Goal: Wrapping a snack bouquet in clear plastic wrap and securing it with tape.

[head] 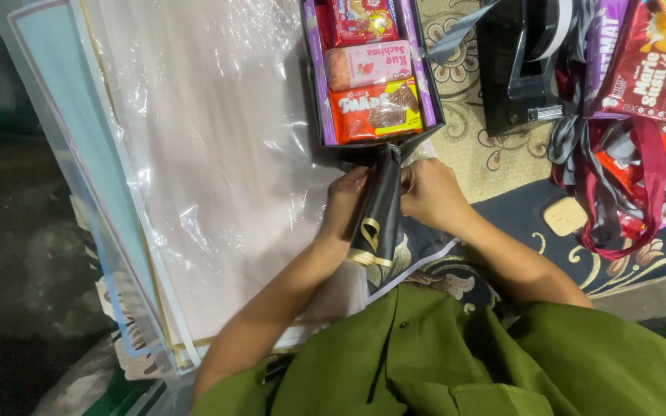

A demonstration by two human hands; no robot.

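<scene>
Two hands meet at the near end of a black box (314,92), and we log them together. Our left hand (346,202) sits left of a black ribbon (379,212) with a gold pattern; our right hand (428,192) sits right of it. Both sets of fingers are curled closed around the ribbon, pinching it just where it comes off the box's near edge, so the strip hangs toward us in a narrow, gathered fold. We judge the two-sided pinch keeps it bunched and taut against the box wall.

Box contents, far to near: a red snack packet (360,19), a pink cake packet (369,65) and an orange-red wafer packet (375,110), packed edge to edge, with purple strips along both inner walls. The tight fit seems to hold them flat.

The box rests on the right edge of a clear plastic sheet (210,139) laid over pale paper sheets, which extend far left. Right of the box: a black tape dispenser (522,65) on a patterned mat (487,158), then a heap of purple and red snack packs (641,54) tangled with dark red ribbon (653,177), all well apart from the hands.
</scene>
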